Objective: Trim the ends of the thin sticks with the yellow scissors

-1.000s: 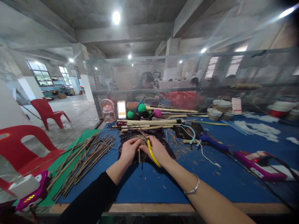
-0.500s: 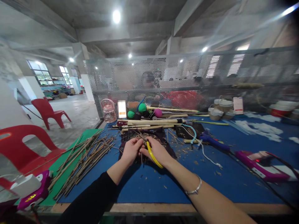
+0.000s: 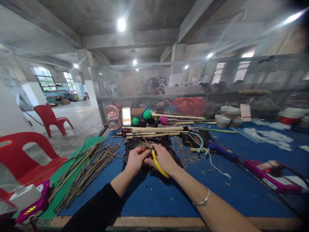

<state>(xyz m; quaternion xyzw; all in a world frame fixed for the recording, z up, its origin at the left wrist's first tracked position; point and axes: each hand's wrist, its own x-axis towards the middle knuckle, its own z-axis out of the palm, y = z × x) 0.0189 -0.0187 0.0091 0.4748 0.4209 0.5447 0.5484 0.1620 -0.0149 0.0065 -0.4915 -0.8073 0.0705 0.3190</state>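
Fingers [image 3: 156, 149] of the right hand [image 3: 165, 158] are wrapped tight around the yellow handle of a pair of scissors [image 3: 157, 163], whose dark blades point far and left. Fingers [image 3: 144, 154] of the left hand [image 3: 135, 160] are curled together right at the blades, touching the right hand; what they pinch is too small to make out. Both hands rest over a dark cloth [image 3: 175, 158] strewn with wood chips, in the middle of the blue desk [image 3: 217, 193]. A silver bracelet [image 3: 202, 201] sits on the right wrist. Left of the hands lies a loose pile of thin brown sticks [image 3: 89, 164], partly on a green mat [image 3: 56, 178]. Beyond the cloth lie long pale poles [image 3: 159, 129] and coloured balls [image 3: 146, 115]. To the right, a purple tool [image 3: 265, 170] lies on the desk.
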